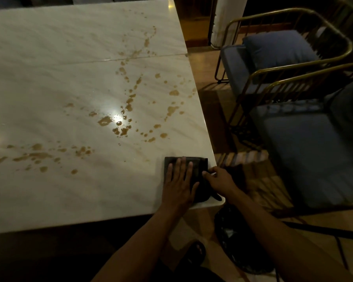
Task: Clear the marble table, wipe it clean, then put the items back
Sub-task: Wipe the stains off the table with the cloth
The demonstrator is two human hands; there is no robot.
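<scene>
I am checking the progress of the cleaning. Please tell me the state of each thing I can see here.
marble table: cleared of items, not yet wiped
brown spill: wet, scattered in drops and streaks
dark cloth: folded flat at the table's near right corner
left hand: flat on the cloth, fingers straight
right hand: pinches the cloth's right edge
blue chairs: pulled back, unoccupied

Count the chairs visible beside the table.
2. One chair with a blue cushion stands right of the marble table, farther from the camera; a second chair stands nearer, partly cut off by the frame edge. Others may be out of view.
</scene>
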